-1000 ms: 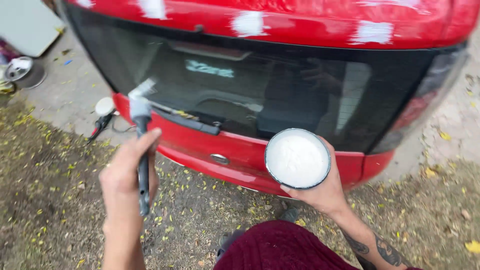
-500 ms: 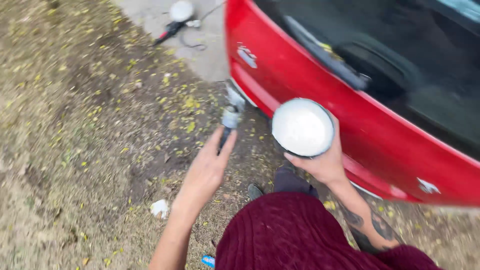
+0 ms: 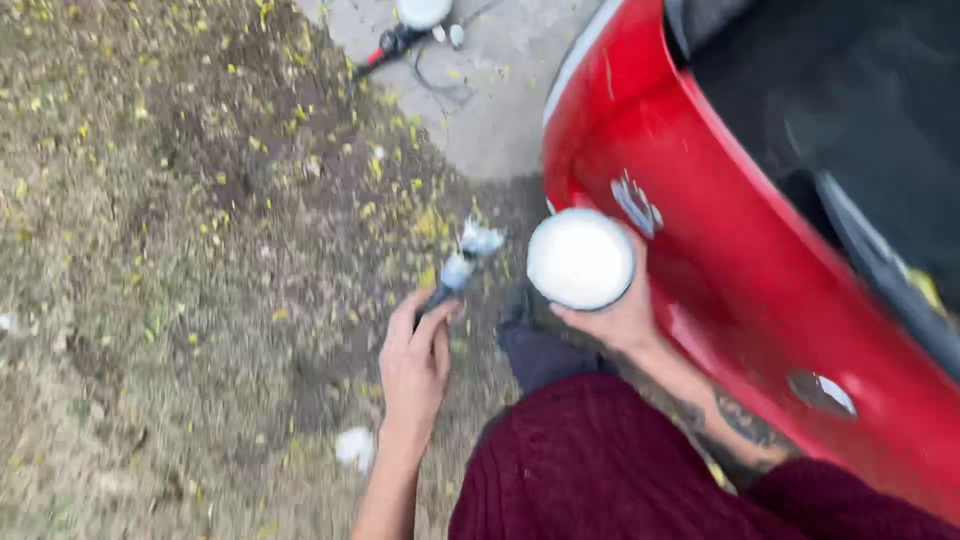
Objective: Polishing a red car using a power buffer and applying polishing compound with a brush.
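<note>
the left hand [image 3: 415, 365] is wrapped tight around the dark handle of a putty knife [image 3: 458, 272], with its pale, smeared blade sticking out past the fingers. the right hand [image 3: 612, 318] is closed under a round tub of white filler [image 3: 580, 258] and holds it flat, open side up.

a moment ago the knife was up by the back window of the red car [image 3: 760, 300]. now it is low, out over the dirt [image 3: 180, 250], and the view has swung to the car's corner. so the knife is off the car and is not in the tub.

the tub sits just beside the knife blade, with a small gap between them. the car's red edge is close behind the tub hand. on the knife side there is lots of open ground. a red tool with a cord [image 3: 400, 38] lies far ahead on the concrete [image 3: 500, 110].
</note>
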